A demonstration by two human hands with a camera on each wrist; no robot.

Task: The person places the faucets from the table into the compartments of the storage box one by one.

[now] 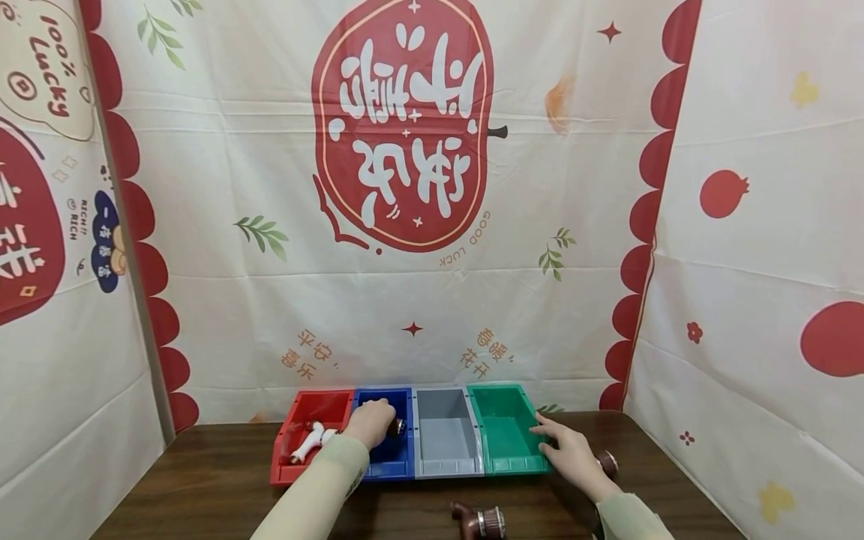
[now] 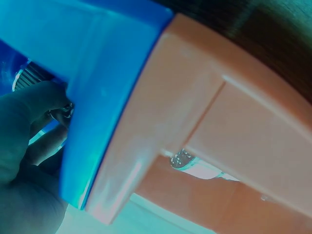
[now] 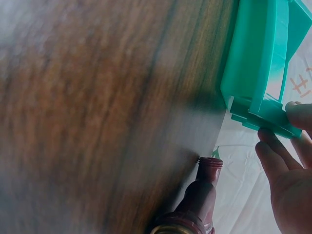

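Observation:
My left hand (image 1: 370, 424) reaches into the blue bin (image 1: 388, 471) with its fingers curled round a dark brown tap (image 1: 400, 427). In the left wrist view the ribbed end of that tap (image 2: 30, 78) shows beyond the fingers, the rest covered by hand and bin wall. At the far right my right hand (image 1: 570, 456) touches the outer rim of the green bin (image 1: 516, 466), fingers fairly straight. Just beside this hand a brown tap (image 1: 608, 463) lies on the table, its threaded end plain in the right wrist view. Another brown tap (image 1: 481, 523) lies at the front.
The red bin (image 1: 283, 474), left of the blue one, holds a white tap (image 1: 312, 442). A grey bin (image 1: 448, 469) sits between blue and green. The bins stand in a row on a dark wooden table (image 1: 216, 480), with printed cloth (image 1: 418, 300) hanging behind and at both sides.

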